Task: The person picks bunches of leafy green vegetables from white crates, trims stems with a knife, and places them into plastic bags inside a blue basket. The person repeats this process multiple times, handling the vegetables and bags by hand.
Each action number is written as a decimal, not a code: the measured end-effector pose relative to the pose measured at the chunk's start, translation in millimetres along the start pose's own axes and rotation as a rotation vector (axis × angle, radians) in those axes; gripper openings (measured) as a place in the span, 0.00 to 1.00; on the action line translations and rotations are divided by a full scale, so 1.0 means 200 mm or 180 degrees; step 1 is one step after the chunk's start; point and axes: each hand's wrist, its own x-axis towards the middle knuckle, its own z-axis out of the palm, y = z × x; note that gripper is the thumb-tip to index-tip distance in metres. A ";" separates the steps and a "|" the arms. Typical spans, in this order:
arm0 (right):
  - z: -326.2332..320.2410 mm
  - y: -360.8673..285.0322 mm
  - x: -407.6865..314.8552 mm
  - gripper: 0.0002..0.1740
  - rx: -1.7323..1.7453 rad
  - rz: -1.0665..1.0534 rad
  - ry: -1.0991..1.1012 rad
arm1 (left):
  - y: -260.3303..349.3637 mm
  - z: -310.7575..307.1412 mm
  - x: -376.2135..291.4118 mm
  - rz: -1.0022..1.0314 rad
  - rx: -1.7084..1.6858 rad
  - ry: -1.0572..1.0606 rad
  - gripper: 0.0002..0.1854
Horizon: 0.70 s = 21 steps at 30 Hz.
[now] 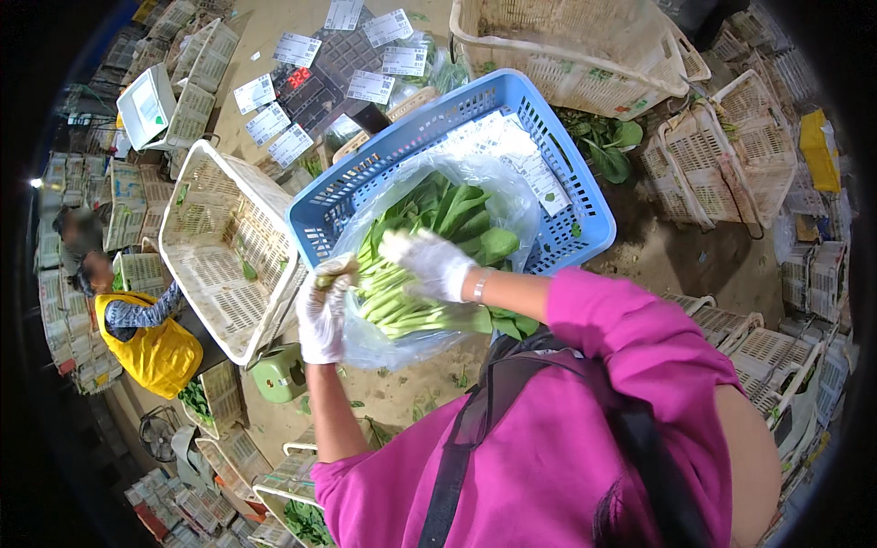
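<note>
A clear plastic bag [503, 181] stands wide at its mouth, its far part inside a blue plastic basket [596, 226] and its near part over the rim. Leafy greens with pale stalks [397, 301] fill it, leaves mostly towards the far side. My left hand [323, 318], in a white glove, has its fingers curled at the bag's left edge and seems to grip it. Over the stalks lies my right hand [435, 264], also gloved and blurred by motion; its fingertips are unclear. Printed labels [541, 178] lie in the basket behind the bag.
A scale with a red display [298, 77] sits beyond the basket, ringed by label sheets [370, 85]. White plastic crates [226, 267] stand left and at the far right [569, 75]. A green plastic stool [277, 373] is nearby. A person in a yellow vest [147, 342] sits left.
</note>
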 end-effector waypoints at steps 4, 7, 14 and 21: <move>-0.10 0.30 -0.35 0.39 0.0102 0.1030 0.2004 | 0.10 0.51 0.10 -0.0897 -0.0720 0.0462 0.16; 0.05 0.53 -0.50 0.43 0.0586 0.2651 0.2136 | 0.12 0.94 0.28 -0.0140 -0.1205 -0.0892 0.38; 0.14 0.83 -0.57 0.19 0.1548 0.3245 0.1482 | -0.21 0.80 0.11 0.1297 0.2381 -0.0516 0.54; -0.14 0.61 -0.74 0.04 0.3717 0.2739 0.2106 | -0.51 0.40 -0.19 -0.0044 0.3910 -0.1508 0.71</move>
